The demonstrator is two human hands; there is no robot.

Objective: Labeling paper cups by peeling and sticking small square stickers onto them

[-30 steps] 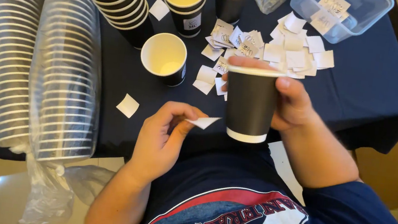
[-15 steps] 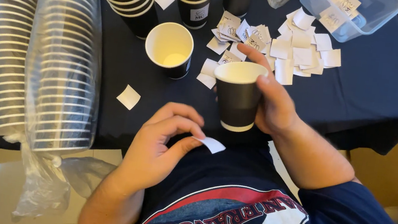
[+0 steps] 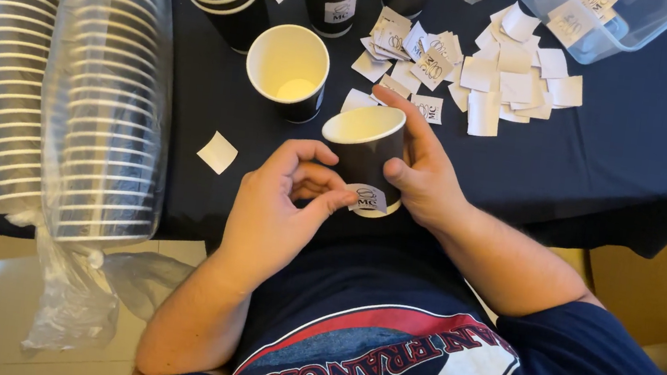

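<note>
Black paper cup (image 3: 365, 151) sits gripped in the right hand (image 3: 424, 177), above the table edge. The left hand (image 3: 280, 206) fingers press a white sticker (image 3: 368, 199) on its side; uneven pressure could probably leave it crooked or wrinkled.

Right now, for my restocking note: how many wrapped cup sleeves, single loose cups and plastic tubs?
Clear-plastic-wrapped sleeves of black paper cups: 2
Single black paper cups (one on the table; one in the right hand, left hand pinching its white sticker): 2
Clear plastic tub: 1
Total: 5
</note>
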